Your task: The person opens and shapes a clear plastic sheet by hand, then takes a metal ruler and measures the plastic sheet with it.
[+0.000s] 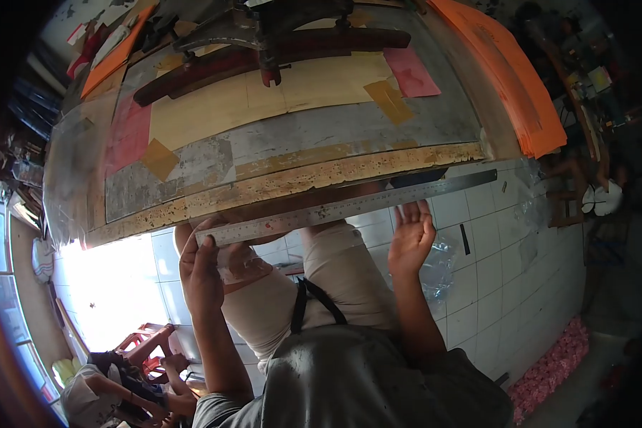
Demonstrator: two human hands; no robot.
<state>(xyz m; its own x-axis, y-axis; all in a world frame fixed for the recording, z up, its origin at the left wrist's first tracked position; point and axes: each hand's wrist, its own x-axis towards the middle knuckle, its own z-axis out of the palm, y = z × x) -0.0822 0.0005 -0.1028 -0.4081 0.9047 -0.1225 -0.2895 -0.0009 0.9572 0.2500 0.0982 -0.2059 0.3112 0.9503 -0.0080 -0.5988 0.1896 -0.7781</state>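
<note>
A long metal ruler (349, 209) is held across my lap, just in front of the table's near edge and slightly raised at its right end. My left hand (201, 274) grips the ruler's left end, the thumb pressed on its face. Below the ruler's right half, my right hand (412, 239) is open with the palm up and fingers stretched out. Its fingertips come close to the ruler's lower edge; I cannot tell whether they touch. Beyond the ruler stands a grey worktable (264, 158) with a worn wooden strip (299, 180) along its front.
On the table, a dark metal clamp device (271, 53) sits over a yellow sheet (242, 100), with a pink sheet (412, 71) and brown tape (389, 101) beside it. Orange sheets (506, 78) hang at the right. Another person (114, 392) sits lower left near a red stool (148, 349).
</note>
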